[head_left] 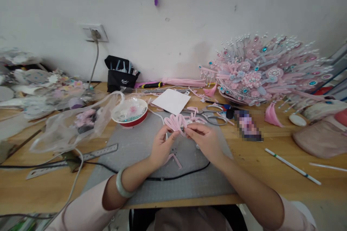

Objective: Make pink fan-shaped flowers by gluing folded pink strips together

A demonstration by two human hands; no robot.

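Head view: a pink chenille loop cluster [176, 122] is held above a grey mat [189, 192] on the wooden desk [257, 177]. The left hand [162, 147] has its thumb and fingers clamped on the cluster's left and lower side; the right hand [207, 140] has its fingers pinched together on the right side, near the base where the loops gather. Whether wire or thread binds that base cannot be made out. Principal hazards, as judged: if the base is unbound and either pinch slackens, the loops could spring apart or lose their even spacing; too firm a squeeze could flatten the pile or kink the stems. Scissors [208, 117] lie just beyond the work, so a forward slip of the right hand could strike them. A black cable [173, 178] crosses the mat nearer the wearer, where the pale bangle [120, 186] on the left wrist might snag it. Beyond the left hand stands a red-sided bowl [139, 120] containing small beads [132, 119]; a careless sweep of that hand could tip it and scatter them.
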